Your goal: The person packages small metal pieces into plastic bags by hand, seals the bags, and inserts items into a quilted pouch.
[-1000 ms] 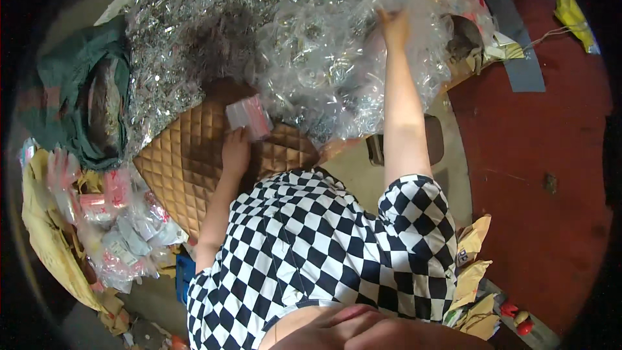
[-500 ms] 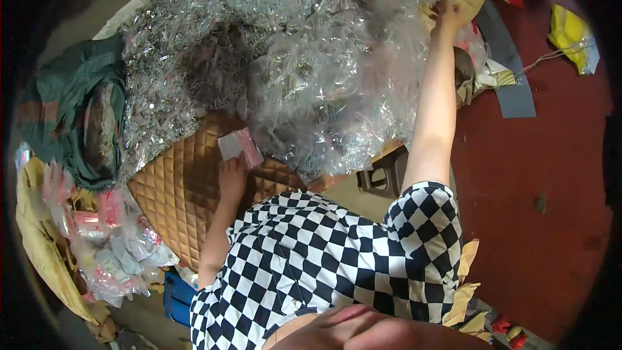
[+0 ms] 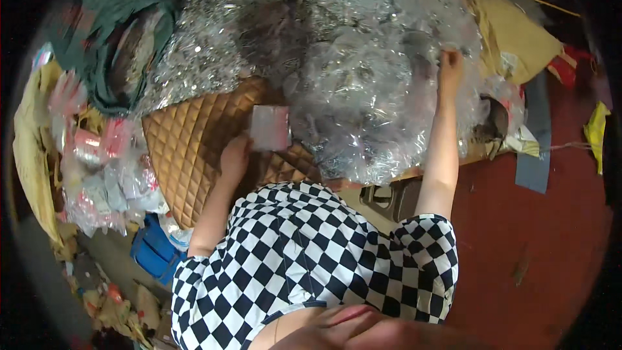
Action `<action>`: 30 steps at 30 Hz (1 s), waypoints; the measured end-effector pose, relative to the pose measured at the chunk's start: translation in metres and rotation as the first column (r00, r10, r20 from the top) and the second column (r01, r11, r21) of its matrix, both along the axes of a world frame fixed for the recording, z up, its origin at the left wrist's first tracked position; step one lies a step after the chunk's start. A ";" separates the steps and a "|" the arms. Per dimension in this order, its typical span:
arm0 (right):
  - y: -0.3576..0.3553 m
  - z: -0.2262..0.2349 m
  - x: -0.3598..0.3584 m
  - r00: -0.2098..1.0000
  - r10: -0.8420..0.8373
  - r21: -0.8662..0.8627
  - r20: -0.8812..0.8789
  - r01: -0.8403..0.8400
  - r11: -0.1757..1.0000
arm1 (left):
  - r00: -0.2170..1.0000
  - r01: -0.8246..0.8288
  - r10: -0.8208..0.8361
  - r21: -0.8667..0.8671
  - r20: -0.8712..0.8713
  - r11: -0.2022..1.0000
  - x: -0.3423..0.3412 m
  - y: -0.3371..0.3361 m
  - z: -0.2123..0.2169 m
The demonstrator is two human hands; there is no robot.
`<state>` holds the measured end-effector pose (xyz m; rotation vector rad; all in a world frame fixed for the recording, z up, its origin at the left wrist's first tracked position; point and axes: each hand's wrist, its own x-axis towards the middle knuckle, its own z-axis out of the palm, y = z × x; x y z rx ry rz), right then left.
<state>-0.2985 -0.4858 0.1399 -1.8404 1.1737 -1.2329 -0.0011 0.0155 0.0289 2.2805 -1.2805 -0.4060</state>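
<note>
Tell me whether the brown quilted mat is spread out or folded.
Spread, where visible: the brown quilted mat shows as one broad sheet beside the left hand. Under the clear plastic heap, cannot tell.

2 hands [image 3: 234,155] [image 3: 451,67], 1 grn sack [image 3: 107,10], 1 brn pad [image 3: 184,142]

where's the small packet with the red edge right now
In the head view, just left of centre, the red-edged packet is at the left hand, over the brown quilted fabric.

Left hand [image 3: 234,157], left of centre, holding clear packet [image 3: 268,128]; right hand [image 3: 451,67], upper right, over plastic pile [image 3: 363,84]; green sack [image 3: 107,0], upper left.
</note>
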 end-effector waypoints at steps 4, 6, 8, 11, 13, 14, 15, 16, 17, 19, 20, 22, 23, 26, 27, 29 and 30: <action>0.045 0.006 0.110 0.853 0.354 0.019 -0.383 -0.376 0.927 | 0.994 -0.068 0.066 0.029 0.093 0.997 0.005 0.002 0.015; 0.044 -0.005 0.153 0.800 0.407 0.032 -0.441 -0.440 0.898 | 0.991 -0.126 0.132 -0.223 0.011 0.967 0.011 -0.003 0.023; 0.015 -0.043 0.190 0.744 0.443 0.090 -0.500 -0.465 0.881 | 0.980 -0.191 0.163 -0.297 -0.117 0.936 0.015 -0.014 0.051; -0.009 -0.087 0.236 0.714 0.430 -0.024 -0.552 -0.529 0.848 | 0.892 -0.400 0.315 -0.242 -0.324 0.884 0.015 0.010 0.067; -0.048 -0.121 0.243 0.773 0.284 -0.093 -0.568 -0.403 0.910 | 0.849 -0.470 0.380 -0.198 -0.366 0.860 0.022 -0.001 0.087; -0.051 -0.120 0.266 0.804 0.182 -0.146 -0.566 -0.315 0.938 | 0.843 -0.488 0.397 -0.206 -0.363 0.848 0.025 0.003 0.082; -0.058 -0.117 0.281 0.804 0.190 -0.155 -0.564 -0.329 0.932 | 0.900 -0.428 0.376 -0.279 -0.220 0.860 0.029 0.009 0.075; -0.046 -0.111 0.298 0.824 0.102 -0.160 -0.557 -0.227 0.961 | 0.925 -0.373 0.373 -0.323 -0.064 0.870 0.028 0.022 0.070; -0.035 -0.101 0.314 0.832 0.010 -0.166 -0.555 -0.123 0.979 | 0.913 -0.402 0.403 -0.314 -0.064 0.860 0.023 0.037 0.070; -0.044 -0.089 0.321 0.775 -0.063 -0.243 -0.629 -0.119 0.963 | 0.892 -0.396 0.369 -0.055 -0.261 0.917 0.018 0.049 0.067; -0.052 -0.087 0.323 0.712 -0.142 -0.315 -0.688 -0.116 0.942 | 0.889 -0.401 0.374 -0.053 -0.265 0.915 0.020 0.049 0.065; -0.073 -0.097 0.328 0.569 -0.195 -0.348 -0.799 -0.172 0.922 | 0.903 -0.403 0.413 0.099 -0.121 0.910 0.021 0.048 0.061; -0.077 -0.099 0.331 0.462 -0.219 -0.354 -0.859 -0.229 0.907 | 0.890 -0.426 0.439 0.119 -0.122 0.897 0.020 0.042 0.064; -0.083 -0.095 0.331 0.348 -0.352 -0.477 -0.869 -0.394 0.786 | 0.689 -0.664 0.595 -0.031 -0.415 0.747 0.033 0.012 0.062; -0.097 -0.094 0.322 0.312 -0.365 -0.469 -0.877 -0.395 0.790 | 0.719 -0.638 0.568 -0.056 -0.400 0.768 0.038 0.007 0.062; -0.091 -0.086 0.323 0.244 -0.318 -0.395 -0.916 -0.426 0.814 | 0.845 -0.532 0.519 -0.111 -0.129 0.839 0.049 0.001 0.069; -0.077 -0.072 0.321 0.206 -0.257 -0.325 -0.944 -0.453 0.830 | 0.905 -0.381 0.398 -0.132 0.149 0.915 0.052 0.003 0.073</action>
